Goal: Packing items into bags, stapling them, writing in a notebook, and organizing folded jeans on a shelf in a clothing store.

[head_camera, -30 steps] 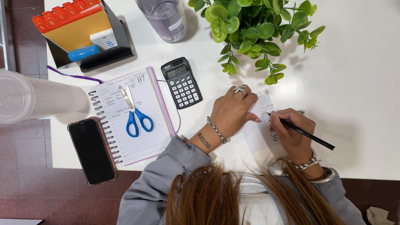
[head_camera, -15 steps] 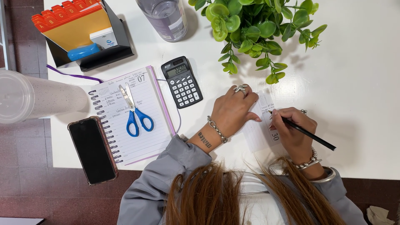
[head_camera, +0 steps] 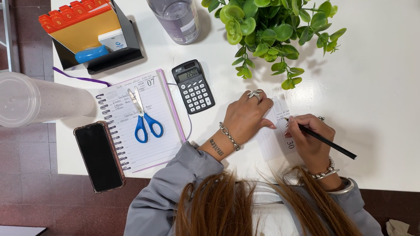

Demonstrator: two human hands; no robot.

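On the white table [head_camera: 372, 100], a paper slip [head_camera: 276, 131] lay between the hands, near the calculator [head_camera: 193, 86]. The left hand [head_camera: 246, 119] pressed flat on it, fingers loosely spread, while the right hand [head_camera: 311, 139] was closed around a black pencil [head_camera: 326, 141], its tip on the slip.

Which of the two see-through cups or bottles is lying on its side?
The frosted tumbler at the table's left edge lies on its side; the clear bottle at the top stands upright.

My left hand [head_camera: 246, 119] lies flat on a narrow white paper slip [head_camera: 276, 139], pinning it near the counter's [head_camera: 376, 109] front edge. The slip runs front to back and bears handwritten lines. My right hand [head_camera: 310, 140] pinches a slim black pencil [head_camera: 326, 141], tip touching the slip.
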